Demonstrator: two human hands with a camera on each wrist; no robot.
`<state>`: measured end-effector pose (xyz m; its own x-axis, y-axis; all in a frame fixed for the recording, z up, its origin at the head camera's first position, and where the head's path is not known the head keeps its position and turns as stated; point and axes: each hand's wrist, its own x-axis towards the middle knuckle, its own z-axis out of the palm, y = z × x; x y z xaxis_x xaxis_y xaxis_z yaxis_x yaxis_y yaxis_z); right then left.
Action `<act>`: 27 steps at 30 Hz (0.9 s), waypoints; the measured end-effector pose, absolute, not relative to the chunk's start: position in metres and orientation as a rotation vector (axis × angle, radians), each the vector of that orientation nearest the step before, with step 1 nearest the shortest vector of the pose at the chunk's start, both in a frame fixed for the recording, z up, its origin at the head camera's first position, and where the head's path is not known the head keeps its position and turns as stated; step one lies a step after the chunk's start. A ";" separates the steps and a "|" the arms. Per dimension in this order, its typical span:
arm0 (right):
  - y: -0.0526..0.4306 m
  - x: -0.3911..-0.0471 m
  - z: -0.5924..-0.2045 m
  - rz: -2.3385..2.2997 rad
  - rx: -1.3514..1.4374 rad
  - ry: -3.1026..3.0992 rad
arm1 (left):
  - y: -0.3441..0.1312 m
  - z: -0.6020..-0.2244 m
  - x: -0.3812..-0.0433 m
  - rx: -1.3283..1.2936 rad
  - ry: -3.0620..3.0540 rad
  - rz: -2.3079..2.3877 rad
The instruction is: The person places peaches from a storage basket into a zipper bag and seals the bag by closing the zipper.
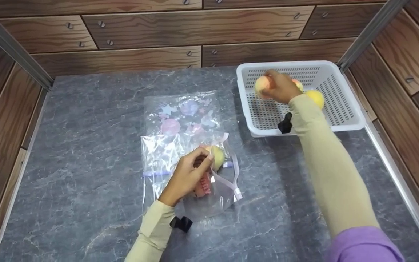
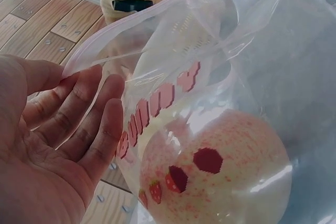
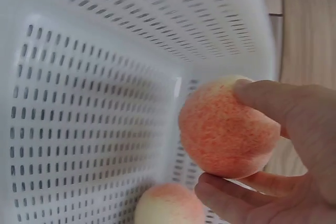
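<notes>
My left hand (image 1: 189,171) pinches the pink-edged mouth of a clear zip bag (image 1: 202,209) between thumb and fingertips. Inside the bag is a pale peach with pink speckles (image 2: 215,171), seen through the printed plastic. The bag's mouth gapes toward the right, its slider (image 1: 238,194) at the corner. Over at the white basket, my right hand (image 1: 284,87) grips another peach (image 3: 231,127), thumb on one side and fingers on the other. This peach is raised above the basket's floor. A second peach (image 3: 170,205) lies lower in the basket.
The white perforated basket (image 1: 340,128) stands at the back right and also holds a yellow fruit (image 1: 315,98). Behind the open bag, a clear bag with pink and blue prints (image 1: 180,112) lies flat on the grey marbled table (image 1: 86,145). Wood-patterned walls (image 1: 195,31) border the table.
</notes>
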<state>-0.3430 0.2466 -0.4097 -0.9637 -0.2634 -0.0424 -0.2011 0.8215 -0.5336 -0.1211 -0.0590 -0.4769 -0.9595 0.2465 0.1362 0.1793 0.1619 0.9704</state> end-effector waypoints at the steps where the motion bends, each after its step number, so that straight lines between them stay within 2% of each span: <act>1: 0.246 -0.340 -0.407 -0.863 -0.354 2.902 | -0.059 -0.477 -0.121 0.428 2.351 1.956; 12: 0.231 -0.297 -0.392 -1.398 -0.479 2.900 | -0.056 -0.478 -0.119 0.387 2.338 1.974; 21: 0.215 -0.248 -0.412 -1.958 -0.376 2.316 | -0.054 -0.481 -0.120 0.392 2.290 2.030; 27: 0.209 -0.218 -0.425 -2.126 -0.349 1.917 | -0.054 -0.481 -0.120 0.405 2.281 2.055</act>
